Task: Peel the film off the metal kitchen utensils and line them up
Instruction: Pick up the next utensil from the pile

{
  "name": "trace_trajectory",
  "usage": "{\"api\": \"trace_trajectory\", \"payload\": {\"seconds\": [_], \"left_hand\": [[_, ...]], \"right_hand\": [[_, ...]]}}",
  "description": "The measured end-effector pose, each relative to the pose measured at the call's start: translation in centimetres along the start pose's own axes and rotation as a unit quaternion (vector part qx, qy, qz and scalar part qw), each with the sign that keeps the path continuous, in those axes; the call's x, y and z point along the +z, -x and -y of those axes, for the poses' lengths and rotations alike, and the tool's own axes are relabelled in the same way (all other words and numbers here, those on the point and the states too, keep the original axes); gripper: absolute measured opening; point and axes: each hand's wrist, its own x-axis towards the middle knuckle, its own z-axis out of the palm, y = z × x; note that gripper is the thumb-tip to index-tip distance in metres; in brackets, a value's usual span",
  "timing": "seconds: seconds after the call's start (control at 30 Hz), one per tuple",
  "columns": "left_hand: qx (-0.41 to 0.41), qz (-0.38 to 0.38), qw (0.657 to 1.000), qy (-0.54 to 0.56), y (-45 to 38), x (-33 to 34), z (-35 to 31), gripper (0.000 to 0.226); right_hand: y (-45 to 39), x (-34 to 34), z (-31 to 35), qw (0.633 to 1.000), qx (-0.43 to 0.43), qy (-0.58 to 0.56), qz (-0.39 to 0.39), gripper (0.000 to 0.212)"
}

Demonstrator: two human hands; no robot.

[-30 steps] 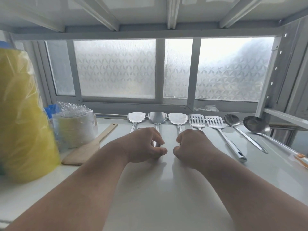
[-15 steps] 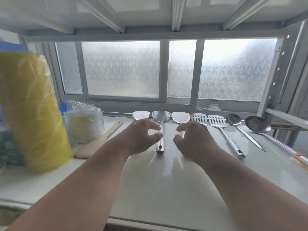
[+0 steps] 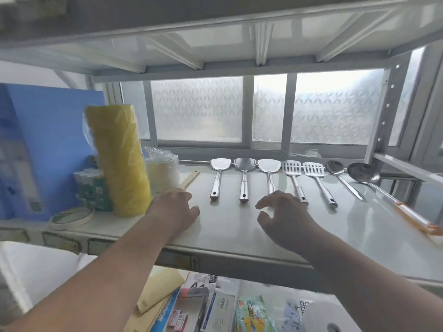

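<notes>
A white shelf point(image 3: 239, 226) under a frosted window carries the utensils point(image 3: 244, 180) in a neat row at the back. Left hand point(image 3: 175, 209) rests flat, right hand point(image 3: 282, 212) hovers, fingers loosely apart, holding nothing. A careless sweep could knock the row crooked

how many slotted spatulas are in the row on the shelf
2. One slotted spatula lies just right of the three solid turners; the second slotted spatula lies beside it, left of the two ladles. None seems hidden.
</notes>
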Motion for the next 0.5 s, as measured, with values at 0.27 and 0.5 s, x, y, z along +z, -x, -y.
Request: {"api": "trace_trajectory", "payload": {"seconds": [0.27, 0.5], "left_hand": [[-0.030, 0.046, 0.998, 0.042, 3.9, -1.6, 2.0, 0.043], [-0.054, 0.084, 0.994, 0.054, 1.4, 0.2, 4.1, 0.101]], "right_hand": [[3.8, -1.3, 0.5, 0.999, -0.007, 0.011, 0.035, 0.025], [5.5, -0.6, 1.9, 0.998, 0.014, 0.014, 0.061, 0.037]]}}
